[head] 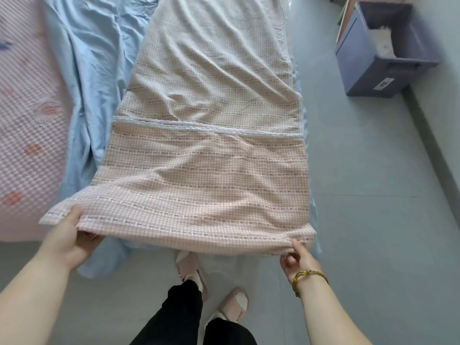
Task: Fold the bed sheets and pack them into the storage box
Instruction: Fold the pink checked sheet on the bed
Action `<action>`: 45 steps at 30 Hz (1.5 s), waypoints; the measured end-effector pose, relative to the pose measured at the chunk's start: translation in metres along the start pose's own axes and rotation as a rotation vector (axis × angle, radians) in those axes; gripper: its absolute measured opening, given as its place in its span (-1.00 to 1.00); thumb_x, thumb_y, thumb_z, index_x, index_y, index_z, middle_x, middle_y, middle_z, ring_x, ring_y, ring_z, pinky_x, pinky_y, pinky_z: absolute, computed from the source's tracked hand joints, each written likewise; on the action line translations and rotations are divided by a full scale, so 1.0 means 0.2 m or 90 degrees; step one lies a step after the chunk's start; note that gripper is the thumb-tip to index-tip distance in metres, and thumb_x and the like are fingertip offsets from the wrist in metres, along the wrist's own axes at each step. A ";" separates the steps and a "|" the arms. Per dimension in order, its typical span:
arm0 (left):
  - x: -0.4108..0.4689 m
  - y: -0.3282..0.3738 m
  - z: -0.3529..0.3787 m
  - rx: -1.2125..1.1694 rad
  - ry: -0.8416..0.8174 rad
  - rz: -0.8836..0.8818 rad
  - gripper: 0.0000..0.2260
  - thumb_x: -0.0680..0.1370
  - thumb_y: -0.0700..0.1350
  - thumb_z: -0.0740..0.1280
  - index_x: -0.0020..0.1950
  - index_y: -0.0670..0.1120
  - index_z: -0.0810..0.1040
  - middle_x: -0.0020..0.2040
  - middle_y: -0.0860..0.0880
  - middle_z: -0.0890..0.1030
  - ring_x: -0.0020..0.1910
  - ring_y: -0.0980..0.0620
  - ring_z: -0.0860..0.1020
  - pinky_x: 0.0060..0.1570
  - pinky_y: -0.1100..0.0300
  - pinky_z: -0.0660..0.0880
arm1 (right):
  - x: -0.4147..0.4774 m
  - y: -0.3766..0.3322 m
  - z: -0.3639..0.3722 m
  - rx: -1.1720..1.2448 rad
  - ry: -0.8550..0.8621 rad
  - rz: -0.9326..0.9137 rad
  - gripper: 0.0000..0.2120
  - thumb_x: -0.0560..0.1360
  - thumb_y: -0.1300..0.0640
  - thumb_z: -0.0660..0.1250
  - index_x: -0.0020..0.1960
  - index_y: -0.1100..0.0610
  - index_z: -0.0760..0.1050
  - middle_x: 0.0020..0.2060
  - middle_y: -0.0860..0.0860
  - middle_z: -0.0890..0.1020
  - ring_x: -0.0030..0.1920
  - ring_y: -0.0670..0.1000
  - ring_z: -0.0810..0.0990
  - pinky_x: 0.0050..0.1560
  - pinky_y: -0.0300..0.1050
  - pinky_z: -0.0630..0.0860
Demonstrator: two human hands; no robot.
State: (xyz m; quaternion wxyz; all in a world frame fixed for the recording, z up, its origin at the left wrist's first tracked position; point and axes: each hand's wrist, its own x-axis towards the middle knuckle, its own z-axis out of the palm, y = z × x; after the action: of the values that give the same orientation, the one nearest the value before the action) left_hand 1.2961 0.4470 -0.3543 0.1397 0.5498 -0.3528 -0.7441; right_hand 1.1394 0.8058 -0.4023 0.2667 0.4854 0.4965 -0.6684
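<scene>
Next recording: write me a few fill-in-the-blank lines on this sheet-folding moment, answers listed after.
The left hand and the right hand both grip the near edge of the ____ checked sheet.
The storage box stands on the ____.
A gold bracelet circles the ____ wrist.
The crumpled sheet lying left of the checked one is light ____.
Missing words: pink; floor; right; blue.

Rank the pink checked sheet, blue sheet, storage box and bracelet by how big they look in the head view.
Largest to smallest:
pink checked sheet
blue sheet, partly hidden under it
storage box, farther off, so it looks small
bracelet
</scene>
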 end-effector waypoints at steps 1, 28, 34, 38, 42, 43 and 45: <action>0.00 0.04 0.02 -0.003 -0.015 0.007 -0.75 0.63 0.01 0.05 0.06 -0.01 0.49 -0.19 0.10 0.68 -0.12 0.16 0.61 -0.12 0.23 0.59 | 0.00 -0.01 0.00 -0.008 -0.018 0.001 -0.80 0.54 0.26 0.24 -0.26 0.16 0.38 -0.67 -0.06 0.42 -0.73 -0.14 0.24 -0.55 -0.34 0.48; -0.41 0.56 0.34 -0.189 0.005 0.087 -0.79 0.62 -0.14 0.10 -0.18 -0.11 0.42 -0.57 0.03 0.58 -0.41 0.11 0.59 -0.58 0.29 0.51 | -0.71 -0.71 0.18 -0.333 -0.082 -0.421 -0.81 0.53 0.10 0.26 -0.05 0.26 0.44 -0.09 0.12 0.52 -0.13 0.11 0.52 -0.52 -0.29 0.53; -0.35 0.73 0.45 -0.092 0.008 0.116 -0.76 0.62 -0.18 0.05 -0.22 -0.14 0.38 -0.59 -0.02 0.56 -0.49 0.08 0.58 -0.62 0.27 0.48 | -0.73 -0.93 0.43 -0.388 -0.035 -0.519 -0.72 0.51 0.03 0.29 -0.08 0.29 0.42 -0.12 0.13 0.47 -0.17 0.14 0.45 -0.36 -0.15 0.40; -0.19 0.93 0.57 0.000 0.011 0.129 -0.78 0.62 -0.20 0.04 -0.20 -0.16 0.35 -0.43 -0.15 0.57 -0.32 0.00 0.52 -0.65 0.24 0.49 | -0.72 -1.09 0.68 -0.365 -0.005 -0.548 -0.69 0.50 0.00 0.29 -0.10 0.28 0.41 -0.07 0.13 0.46 -0.12 0.14 0.46 -0.17 0.00 0.48; 0.06 1.13 0.74 0.057 0.007 0.122 -0.76 0.63 -0.18 0.03 -0.21 -0.17 0.33 -0.26 -0.14 0.43 -0.33 -0.02 0.49 -0.66 0.21 0.48 | -0.69 -1.26 0.99 -0.358 0.027 -0.575 -0.65 0.51 0.00 0.28 0.08 0.30 0.47 -0.01 0.11 0.47 -0.04 0.11 0.44 0.06 0.07 0.49; 0.13 1.19 0.79 0.073 0.000 0.119 -0.75 0.63 -0.18 0.03 -0.22 -0.16 0.33 -0.27 -0.13 0.43 -0.39 -0.02 0.53 -0.67 0.22 0.47 | -0.68 -1.30 1.08 -0.354 0.036 -0.584 -0.60 0.51 0.00 0.27 0.15 0.32 0.47 0.04 0.12 0.50 -0.01 0.11 0.45 0.12 0.08 0.46; 0.28 1.31 0.92 0.105 -0.004 0.118 -0.74 0.63 -0.17 0.01 -0.23 -0.15 0.33 -0.28 -0.12 0.43 -0.48 0.01 0.55 -0.69 0.23 0.45 | -0.63 -1.40 1.26 -0.355 0.058 -0.593 -0.55 0.52 -0.03 0.25 0.23 0.30 0.44 0.20 0.16 0.50 0.13 0.14 0.48 0.22 0.06 0.40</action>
State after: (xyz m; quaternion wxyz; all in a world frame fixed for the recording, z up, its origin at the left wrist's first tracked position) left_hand 1.0609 0.2951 -0.1907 0.1610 0.5222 -0.4624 -0.6983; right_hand 0.8564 0.6585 -0.1653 0.0390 0.1533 0.8285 -0.5372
